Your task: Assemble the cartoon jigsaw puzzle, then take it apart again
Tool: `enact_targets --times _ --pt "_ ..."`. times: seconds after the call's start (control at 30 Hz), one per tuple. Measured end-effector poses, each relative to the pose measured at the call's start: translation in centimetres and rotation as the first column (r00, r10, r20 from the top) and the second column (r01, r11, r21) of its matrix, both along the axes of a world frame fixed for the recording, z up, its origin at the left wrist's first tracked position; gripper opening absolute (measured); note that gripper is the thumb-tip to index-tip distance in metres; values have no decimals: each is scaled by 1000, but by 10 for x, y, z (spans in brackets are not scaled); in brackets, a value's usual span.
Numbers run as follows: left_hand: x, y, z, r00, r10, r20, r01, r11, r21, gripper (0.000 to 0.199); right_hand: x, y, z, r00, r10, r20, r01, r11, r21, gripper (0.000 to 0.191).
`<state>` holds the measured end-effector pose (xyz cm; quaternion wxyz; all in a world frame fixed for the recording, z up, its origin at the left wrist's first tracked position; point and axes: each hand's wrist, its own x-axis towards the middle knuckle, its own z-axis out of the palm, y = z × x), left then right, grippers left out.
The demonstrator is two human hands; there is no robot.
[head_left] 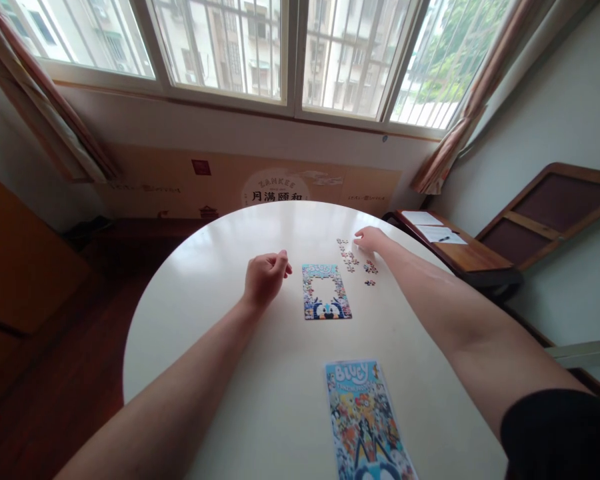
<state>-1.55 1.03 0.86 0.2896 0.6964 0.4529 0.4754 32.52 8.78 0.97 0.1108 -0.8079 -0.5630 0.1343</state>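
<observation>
On the white table [180, 333] lies a partly assembled jigsaw puzzle [327, 311], its border joined around an open middle. Loose puzzle pieces [350, 261] are scattered to its right and upper right. My left hand [266, 277] is curled above the table just left of the puzzle; whatever its fingers may hold is too small to make out. Beyond the loose pieces, my right hand [371, 240] reaches to the table top with its fingertips pointing left; anything under them is hidden. A colourful Bluey picture sheet [363, 413] lies nearer to me.
Behind the table's right edge stands a wooden chair [490, 257] with papers [440, 233] and a pen on its seat. A printed cardboard panel [155, 173] stands below the barred windows. Curtains hang at both sides.
</observation>
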Motion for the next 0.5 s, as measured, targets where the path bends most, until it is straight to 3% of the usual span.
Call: enact_targets --times 0.23,0.5 --pt "2 -1 3 999 -12 -35 12 1000 -8 47 -2 12 13 998 -42 -40 31 972 -231 25" --pt "2 -2 3 999 -8 -45 8 1000 -3 46 7 -5 25 965 -173 -195 93 927 -363 19"
